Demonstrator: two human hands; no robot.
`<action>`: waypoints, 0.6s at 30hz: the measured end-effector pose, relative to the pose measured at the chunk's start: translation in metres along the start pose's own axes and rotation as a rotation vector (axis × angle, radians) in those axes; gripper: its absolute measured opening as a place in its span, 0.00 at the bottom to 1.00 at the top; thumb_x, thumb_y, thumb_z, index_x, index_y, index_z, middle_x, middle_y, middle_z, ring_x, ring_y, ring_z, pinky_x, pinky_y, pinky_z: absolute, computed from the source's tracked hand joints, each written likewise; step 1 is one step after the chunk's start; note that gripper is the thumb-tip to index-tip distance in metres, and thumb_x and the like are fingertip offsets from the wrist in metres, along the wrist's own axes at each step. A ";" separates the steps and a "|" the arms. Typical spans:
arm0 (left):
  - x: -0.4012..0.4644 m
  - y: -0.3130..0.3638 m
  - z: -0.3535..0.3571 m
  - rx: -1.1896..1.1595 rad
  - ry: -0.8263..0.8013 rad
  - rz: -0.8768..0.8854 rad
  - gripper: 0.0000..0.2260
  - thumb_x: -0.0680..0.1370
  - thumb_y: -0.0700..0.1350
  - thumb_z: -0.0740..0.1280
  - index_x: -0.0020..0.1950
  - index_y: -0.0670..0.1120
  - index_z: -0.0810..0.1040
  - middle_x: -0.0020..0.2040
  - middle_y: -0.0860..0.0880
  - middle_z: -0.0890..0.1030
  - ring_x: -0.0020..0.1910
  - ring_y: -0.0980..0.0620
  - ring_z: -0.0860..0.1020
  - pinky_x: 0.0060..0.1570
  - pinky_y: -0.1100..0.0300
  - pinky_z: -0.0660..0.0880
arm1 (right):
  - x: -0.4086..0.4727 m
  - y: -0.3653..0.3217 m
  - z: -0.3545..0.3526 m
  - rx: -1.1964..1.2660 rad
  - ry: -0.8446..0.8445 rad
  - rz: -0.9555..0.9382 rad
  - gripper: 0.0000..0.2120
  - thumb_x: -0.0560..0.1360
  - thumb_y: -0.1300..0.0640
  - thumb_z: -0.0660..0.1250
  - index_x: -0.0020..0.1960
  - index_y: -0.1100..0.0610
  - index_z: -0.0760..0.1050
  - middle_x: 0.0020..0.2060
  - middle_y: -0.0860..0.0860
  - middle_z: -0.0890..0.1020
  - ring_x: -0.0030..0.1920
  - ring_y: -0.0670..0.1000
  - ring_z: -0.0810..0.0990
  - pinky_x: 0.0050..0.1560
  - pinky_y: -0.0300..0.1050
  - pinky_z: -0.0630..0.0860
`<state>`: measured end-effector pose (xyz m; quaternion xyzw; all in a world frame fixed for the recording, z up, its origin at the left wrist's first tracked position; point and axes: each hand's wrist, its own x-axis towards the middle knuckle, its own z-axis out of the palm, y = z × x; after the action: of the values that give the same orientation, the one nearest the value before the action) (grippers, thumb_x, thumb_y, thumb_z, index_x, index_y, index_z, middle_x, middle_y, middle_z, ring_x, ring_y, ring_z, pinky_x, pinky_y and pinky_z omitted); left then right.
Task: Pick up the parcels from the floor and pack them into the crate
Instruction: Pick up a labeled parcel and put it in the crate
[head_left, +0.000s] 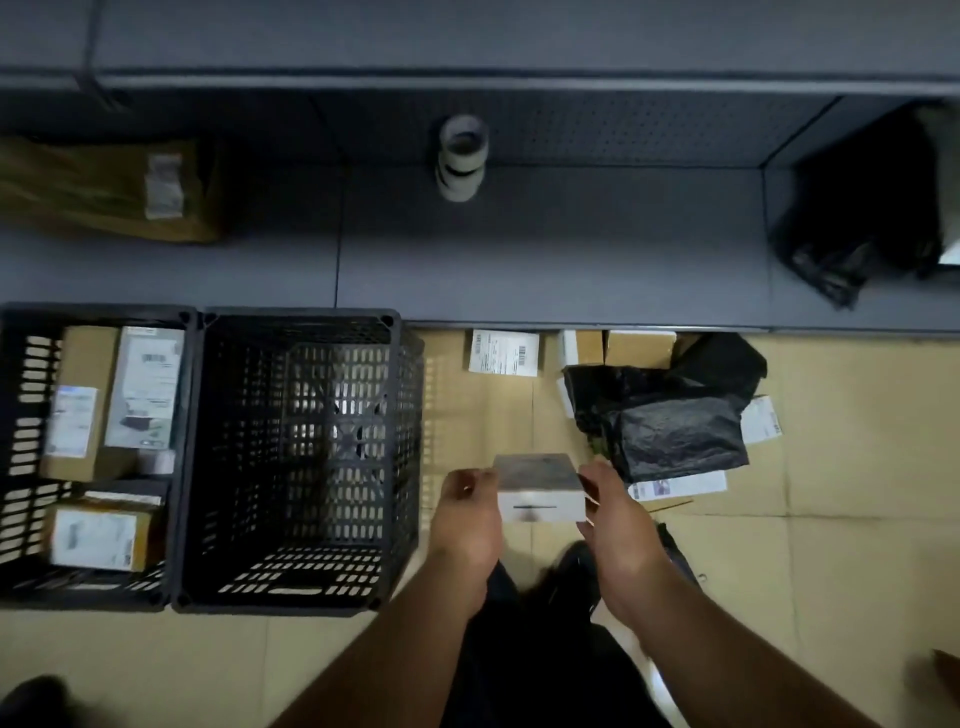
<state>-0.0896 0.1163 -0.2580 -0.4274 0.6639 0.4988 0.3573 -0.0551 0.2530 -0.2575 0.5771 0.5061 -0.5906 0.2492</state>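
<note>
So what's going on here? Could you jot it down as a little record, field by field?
held: white box, above the floor
right hand: grips the box's right side
left hand: at the box's left side, fingers curled
near crate: black, nothing inside
far-left crate: holds several labelled parcels
floor pile: black bag and labelled parcels
shelf: tape rolls

Stockroom: metal shelving (519, 249), labelled parcels (503, 352), crates (301, 457).
</note>
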 end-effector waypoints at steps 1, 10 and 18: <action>-0.006 0.000 -0.004 -0.008 -0.004 0.014 0.07 0.83 0.52 0.65 0.56 0.51 0.79 0.49 0.48 0.82 0.46 0.48 0.79 0.46 0.55 0.75 | -0.011 -0.005 0.000 -0.003 0.008 -0.013 0.22 0.79 0.39 0.60 0.67 0.49 0.78 0.65 0.50 0.80 0.67 0.54 0.75 0.74 0.57 0.65; -0.055 0.025 -0.048 -0.274 -0.051 0.054 0.10 0.75 0.35 0.75 0.53 0.45 0.81 0.50 0.49 0.87 0.45 0.50 0.84 0.38 0.61 0.76 | -0.084 -0.034 0.019 -0.073 0.012 -0.205 0.12 0.78 0.42 0.60 0.55 0.40 0.81 0.55 0.46 0.85 0.58 0.53 0.81 0.66 0.58 0.74; -0.082 0.029 -0.086 -0.384 -0.123 0.129 0.25 0.71 0.28 0.74 0.64 0.46 0.76 0.59 0.46 0.85 0.57 0.47 0.84 0.60 0.44 0.80 | -0.115 -0.047 0.030 -0.150 -0.062 -0.351 0.16 0.79 0.62 0.66 0.50 0.41 0.83 0.51 0.46 0.86 0.54 0.52 0.84 0.57 0.55 0.80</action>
<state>-0.0895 0.0548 -0.1526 -0.4130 0.5597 0.6632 0.2763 -0.0856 0.2100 -0.1408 0.4413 0.6334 -0.6033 0.2002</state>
